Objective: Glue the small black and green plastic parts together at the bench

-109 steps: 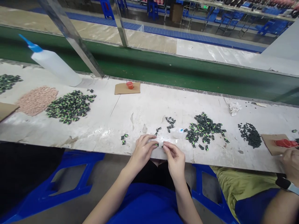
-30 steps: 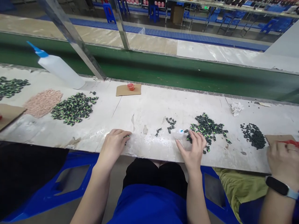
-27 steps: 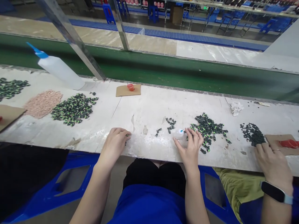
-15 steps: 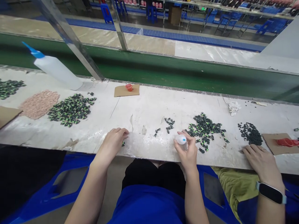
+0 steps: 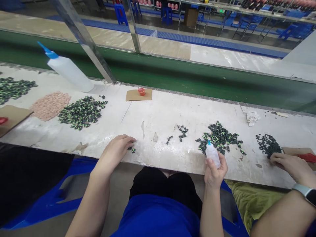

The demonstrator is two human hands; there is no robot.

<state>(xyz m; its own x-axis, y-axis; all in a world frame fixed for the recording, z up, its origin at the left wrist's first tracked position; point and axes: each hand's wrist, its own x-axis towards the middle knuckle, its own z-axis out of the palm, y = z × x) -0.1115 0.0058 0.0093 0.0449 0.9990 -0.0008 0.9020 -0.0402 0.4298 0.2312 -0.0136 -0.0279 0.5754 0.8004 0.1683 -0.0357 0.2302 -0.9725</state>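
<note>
Btwn left hand (image 5: 118, 149) & right hand (image 5: 216, 172) the bench (image 5: 168, 108) front strip is seen bare, save loose parts (image 5: 132, 149) at the left fingertips & 2 peeled scraps (image 5: 155, 137). Further back a small cluster (image 5: 181, 133) is met; beyond it, open room up to the cardboard (image 5: 134, 96). Rightward, way is blocked by a pile (image 5: 222, 138) just behind the bottle (image 5: 213, 156) gripped in the right hand, then a dark pile (image 5: 268, 144) & a co-worker's hand (image 5: 287, 163). Leftward, room is taken by a 2nd pile (image 5: 81, 112) & pink pile (image 5: 50, 105); big bottle (image 5: 70, 70) & slanted post (image 5: 84, 36) are stood at the back edge.
</note>
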